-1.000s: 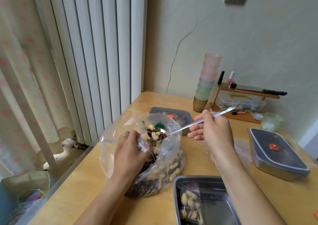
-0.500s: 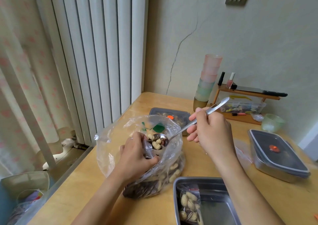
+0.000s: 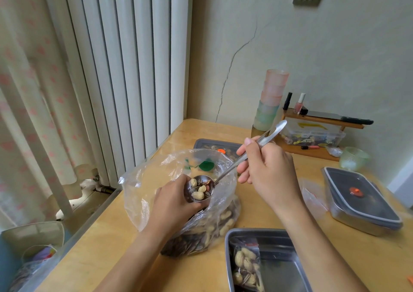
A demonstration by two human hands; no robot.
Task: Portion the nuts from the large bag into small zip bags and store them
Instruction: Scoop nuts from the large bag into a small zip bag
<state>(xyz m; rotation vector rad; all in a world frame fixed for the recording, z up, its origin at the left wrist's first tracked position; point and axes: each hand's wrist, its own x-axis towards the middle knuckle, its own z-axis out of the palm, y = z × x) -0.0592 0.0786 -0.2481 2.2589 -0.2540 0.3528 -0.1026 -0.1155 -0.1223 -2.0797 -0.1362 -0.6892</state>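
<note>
Gripping the spoon (image 3: 228,171) by its handle with the right hand (image 3: 268,175); clutching film at the large bag (image 3: 138,191) mouth with the left hand (image 3: 174,204), against the loaded bowl. Likely soft, slippery, floppy: best bunched at the rim. Keep the loose, light nuts (image 3: 197,194) level. Beside the right forearm, a filled small zip bag (image 3: 245,267) in a tray (image 3: 281,269).

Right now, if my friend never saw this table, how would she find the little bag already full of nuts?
Start at the wooden table and find the open steel tray at its near edge, right of the large clear bag. The small zip bag lies in the tray's left side, packed with peanuts. Unlike its big neighbour, it has a red strip on top.
</note>
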